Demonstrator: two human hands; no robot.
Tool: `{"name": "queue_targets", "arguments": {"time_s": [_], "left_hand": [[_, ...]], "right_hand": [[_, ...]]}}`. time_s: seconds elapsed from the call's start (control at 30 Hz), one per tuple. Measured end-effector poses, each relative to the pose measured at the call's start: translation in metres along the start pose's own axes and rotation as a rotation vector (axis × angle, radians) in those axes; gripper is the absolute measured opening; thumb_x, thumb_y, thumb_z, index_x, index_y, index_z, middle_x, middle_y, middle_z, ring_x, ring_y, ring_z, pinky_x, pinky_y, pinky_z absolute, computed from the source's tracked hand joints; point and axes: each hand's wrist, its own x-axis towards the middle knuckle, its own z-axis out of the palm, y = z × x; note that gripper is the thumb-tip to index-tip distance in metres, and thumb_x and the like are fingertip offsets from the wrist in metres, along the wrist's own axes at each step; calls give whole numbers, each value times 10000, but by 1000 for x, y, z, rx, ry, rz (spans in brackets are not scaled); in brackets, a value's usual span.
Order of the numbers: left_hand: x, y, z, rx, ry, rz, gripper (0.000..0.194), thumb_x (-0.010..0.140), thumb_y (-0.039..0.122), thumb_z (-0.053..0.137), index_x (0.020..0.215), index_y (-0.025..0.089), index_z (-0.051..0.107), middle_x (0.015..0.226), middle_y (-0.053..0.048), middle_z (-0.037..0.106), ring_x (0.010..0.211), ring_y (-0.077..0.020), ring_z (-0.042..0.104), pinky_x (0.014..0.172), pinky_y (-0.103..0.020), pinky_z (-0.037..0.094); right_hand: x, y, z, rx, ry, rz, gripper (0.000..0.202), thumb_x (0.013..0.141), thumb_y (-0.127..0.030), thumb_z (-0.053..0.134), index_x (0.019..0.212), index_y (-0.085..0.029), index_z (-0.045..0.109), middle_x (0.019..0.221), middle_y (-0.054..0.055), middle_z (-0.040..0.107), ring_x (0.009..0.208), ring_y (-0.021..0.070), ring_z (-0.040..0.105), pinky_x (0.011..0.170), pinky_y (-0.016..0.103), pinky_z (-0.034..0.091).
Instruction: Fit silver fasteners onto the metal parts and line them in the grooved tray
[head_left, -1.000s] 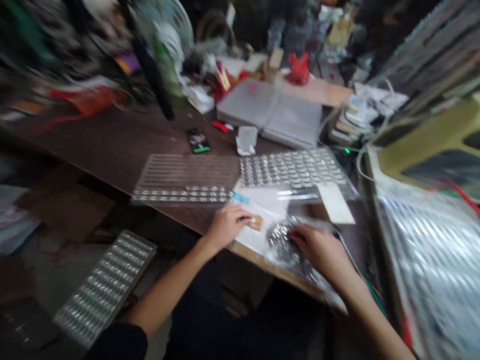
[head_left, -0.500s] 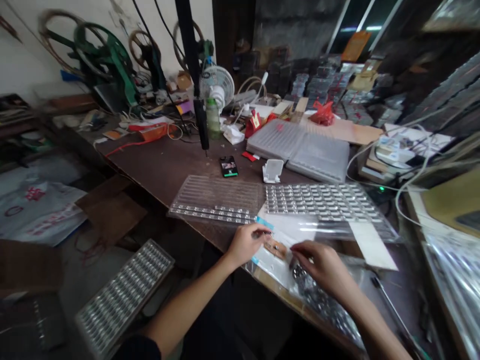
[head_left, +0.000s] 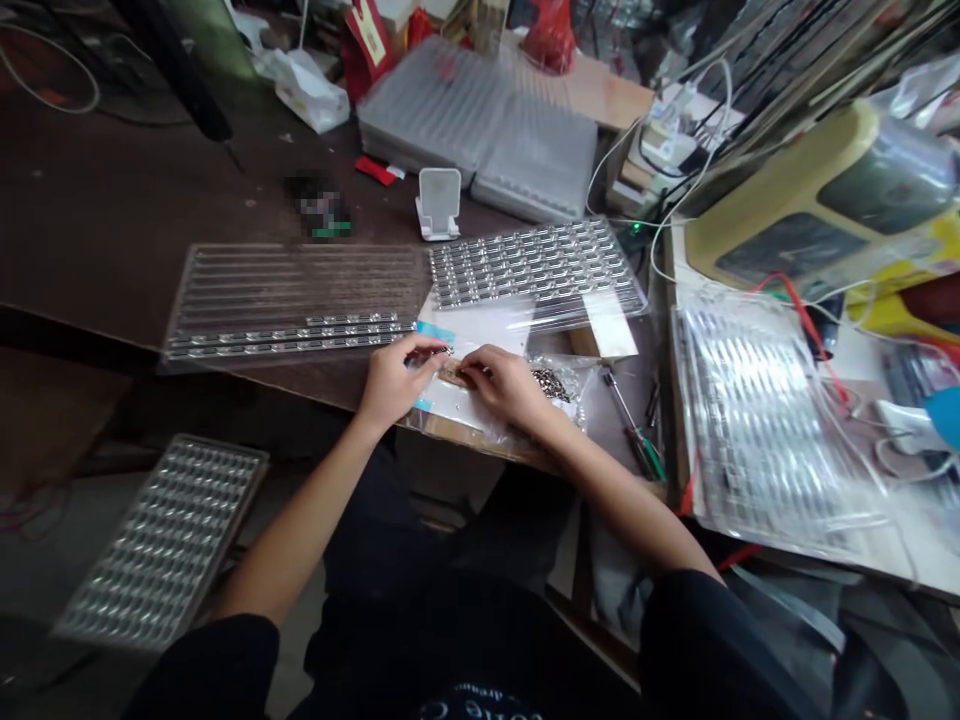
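Note:
My left hand [head_left: 396, 382] is closed in a pinch, with a small shiny metal part [head_left: 448, 350] at its fingertips. Beside it, a small wooden block [head_left: 453, 373] lies on a white sheet [head_left: 480, 325] fixed with blue tape. The fingers of my right hand [head_left: 508, 385] are bent together at the block's right end; what they hold, if anything, is hidden. Just right of that hand lies a clear plastic bag [head_left: 577, 378] of small metal pieces [head_left: 551, 384].
Behind my hands lie a partly filled clear tray [head_left: 292, 285] and a tray full of metal parts [head_left: 532, 262]. A screwdriver [head_left: 636, 428] lies at right. Farther back are a white stand [head_left: 439, 203] and stacked trays [head_left: 427, 105]. Another filled tray [head_left: 161, 545] sits low at left.
My view has tilted down and turned right. My right hand has moved left from beside the bag to the wooden block, closer to my left hand.

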Motion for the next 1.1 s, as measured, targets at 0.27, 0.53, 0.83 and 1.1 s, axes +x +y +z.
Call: {"name": "queue_targets", "arguments": {"time_s": [0.27, 0.53, 0.83, 1.1], "left_hand": [[1, 0, 0, 10, -18, 26, 200, 900, 348, 668, 981, 191, 762, 999, -64, 779, 913, -210, 706, 847, -322, 539], [6, 18, 16, 108, -4, 72, 132, 877, 314, 709, 939, 212, 766, 966, -58, 780, 885, -216, 701, 839, -346, 540], [1, 12, 24, 85, -13, 16, 157, 883, 342, 701, 932, 201, 746, 953, -58, 769, 877, -209, 694, 817, -325, 529], [-1, 10, 22, 90, -1, 17, 128, 876, 312, 694, 933, 203, 730, 979, -49, 766, 935, -216, 697, 862, -329, 522]], "right_hand": [[-2, -22, 5, -474, -169, -46, 210, 1015, -133, 504, 1126, -141, 682, 1060, 140, 691, 980, 242, 638, 683, 301, 456], [-7, 6, -51, 11, 152, -60, 276, 983, -173, 542, 1191, -199, 722, 1215, 96, 710, 968, 182, 692, 855, 323, 547], [-23, 28, -54, -12, 155, 32, 234, 948, -205, 572, 1062, -199, 776, 1050, 79, 759, 897, 205, 688, 798, 345, 520], [-15, 10, -36, -314, -53, 155, 160, 928, -216, 640, 914, -193, 798, 889, 73, 758, 744, 193, 648, 651, 323, 377]]}}
